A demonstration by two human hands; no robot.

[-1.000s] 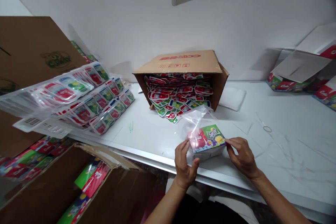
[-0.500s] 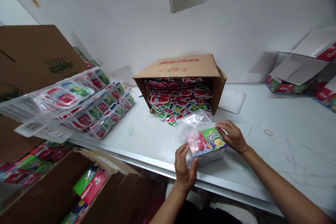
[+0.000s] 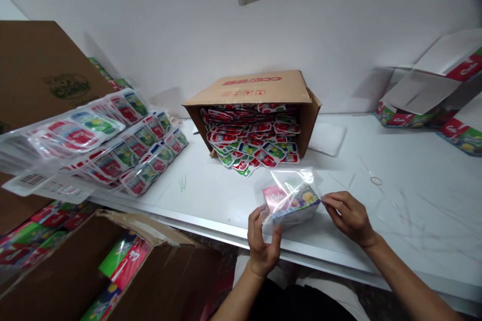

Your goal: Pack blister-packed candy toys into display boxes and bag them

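A small printed carton (image 3: 291,203), red on the left and green on the right, rests on the white table near its front edge. Clear plastic wrap (image 3: 295,178) covers its top and shines with reflections. My left hand (image 3: 262,246) grips the carton's left end, fingers along the side and thumb at the front. At the right corner, my right hand (image 3: 348,215) pinches the edge of the plastic between thumb and fingertips. Just beyond stands a cardboard box (image 3: 248,88) on its side, with flat red and green pouches (image 3: 259,148) spilling from its opening.
Strips of packed pouches (image 3: 143,145) lie at the left. Below them an open cardboard carton (image 3: 169,261) holds printed boxes (image 3: 126,261). Open printed boxes (image 3: 414,105) stand at the far right. A white pad (image 3: 326,139) and a rubber band (image 3: 375,180) lie on the table (image 3: 376,220).
My right hand has moved right and down from the carton's top, bringing the clear plastic across it. My left hand stays at the left end. The view has shifted slightly.
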